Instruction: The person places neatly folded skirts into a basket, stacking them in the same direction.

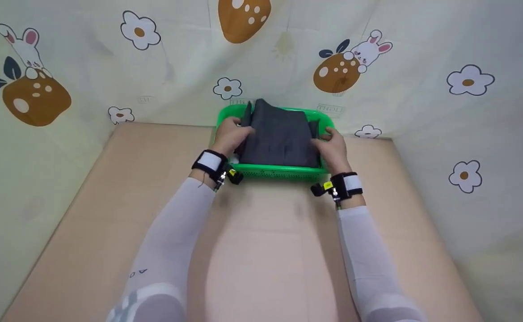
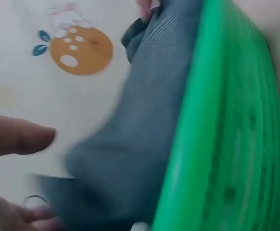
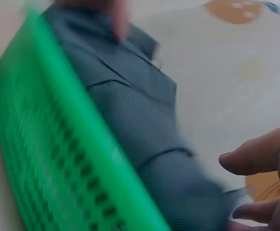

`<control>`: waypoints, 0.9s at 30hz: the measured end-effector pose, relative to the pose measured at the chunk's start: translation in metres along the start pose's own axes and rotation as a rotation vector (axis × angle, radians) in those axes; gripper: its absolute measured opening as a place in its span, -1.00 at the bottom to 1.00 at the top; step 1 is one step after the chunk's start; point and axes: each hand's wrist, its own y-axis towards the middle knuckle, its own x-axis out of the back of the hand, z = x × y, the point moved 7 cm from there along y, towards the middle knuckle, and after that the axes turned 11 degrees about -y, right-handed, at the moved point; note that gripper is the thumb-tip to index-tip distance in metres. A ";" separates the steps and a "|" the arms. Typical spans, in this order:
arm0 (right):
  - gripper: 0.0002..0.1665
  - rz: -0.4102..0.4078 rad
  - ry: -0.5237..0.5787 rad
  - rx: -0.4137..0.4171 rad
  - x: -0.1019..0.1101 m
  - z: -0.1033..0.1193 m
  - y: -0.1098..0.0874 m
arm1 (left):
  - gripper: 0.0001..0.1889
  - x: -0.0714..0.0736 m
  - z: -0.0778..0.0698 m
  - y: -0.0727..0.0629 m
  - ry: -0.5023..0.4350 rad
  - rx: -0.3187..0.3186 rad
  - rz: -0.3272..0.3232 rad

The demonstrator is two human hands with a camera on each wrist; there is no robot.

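Observation:
A folded dark grey cloth [image 1: 279, 138] lies in a green plastic basket [image 1: 284, 171] at the far side of the table, its upper edge standing above the rim. My left hand [image 1: 231, 136] is at the cloth's left side, over the basket. In the left wrist view the thumb [image 2: 27, 137] is apart from the cloth, with fingers low beside a blurred corner. At the cloth's right side is my right hand [image 1: 333, 147]. Its thumb [image 3: 253, 154] and fingers are spread apart close to the cloth's end in the right wrist view.
The basket stands on a light brown tabletop [image 1: 252, 250], near its back edge. Behind and on both sides hangs a pale sheet [image 1: 185, 67] printed with rabbits and flowers. A small white thing [image 1: 234, 158] shows at the basket's left front corner.

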 end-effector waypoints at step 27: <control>-0.41 -0.166 -0.438 0.670 -0.031 0.015 -0.115 | -0.60 0.010 0.005 -0.105 0.159 -0.570 -0.115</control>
